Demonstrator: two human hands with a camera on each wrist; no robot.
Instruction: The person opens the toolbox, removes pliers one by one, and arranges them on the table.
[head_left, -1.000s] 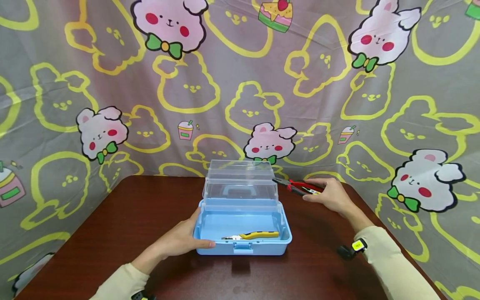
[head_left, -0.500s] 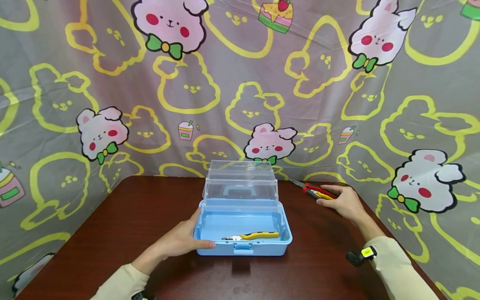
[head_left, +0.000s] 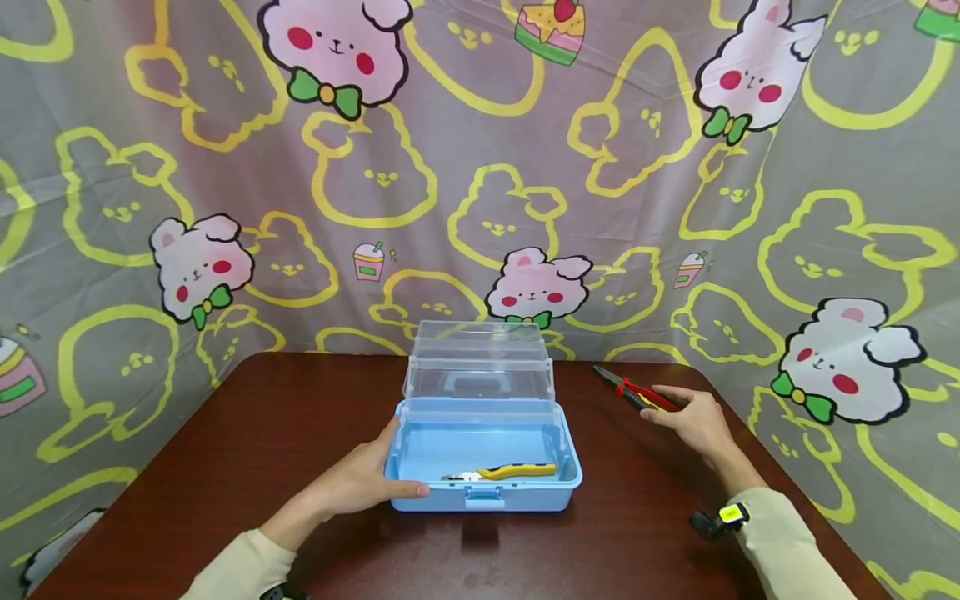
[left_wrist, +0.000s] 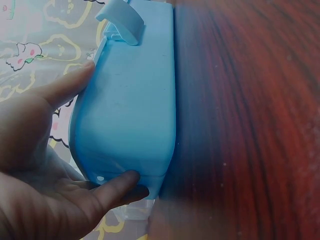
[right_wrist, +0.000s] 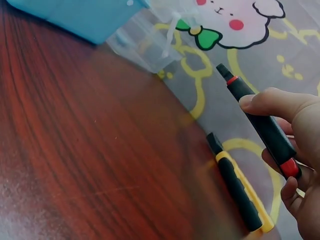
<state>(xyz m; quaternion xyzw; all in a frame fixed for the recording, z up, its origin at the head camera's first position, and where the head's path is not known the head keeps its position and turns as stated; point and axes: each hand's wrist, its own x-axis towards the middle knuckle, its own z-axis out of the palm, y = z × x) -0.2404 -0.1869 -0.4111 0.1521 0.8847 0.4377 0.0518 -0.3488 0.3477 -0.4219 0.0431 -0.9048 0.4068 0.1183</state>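
Note:
A light blue toolbox (head_left: 525,500) stands on the table with its clear upper part raised at the back. Inside lies a pair of yellow-and-black pliers (head_left: 525,471). My left hand (head_left: 360,479) grips the box's left front corner, thumb along the front rim and fingers against the side (left_wrist: 120,190). To the right of the box, my right hand (head_left: 701,423) holds long-nose pliers with red-and-black handles (head_left: 628,389), thumb pressed on a black handle (right_wrist: 270,135). Below that hand, a second pair of yellow-and-black pliers (right_wrist: 240,195) lies on the table, mostly hidden in the head view.
The dark reddish wooden table (head_left: 247,450) spreads around the box on both sides. A patterned curtain (head_left: 420,183) hangs behind and along the sides. The box's front latch (left_wrist: 125,22) sticks out from its front wall.
My right hand has moved right and slightly toward me, taking the red-handled pliers with it and away from the toolbox. My left hand keeps its grip on the box.

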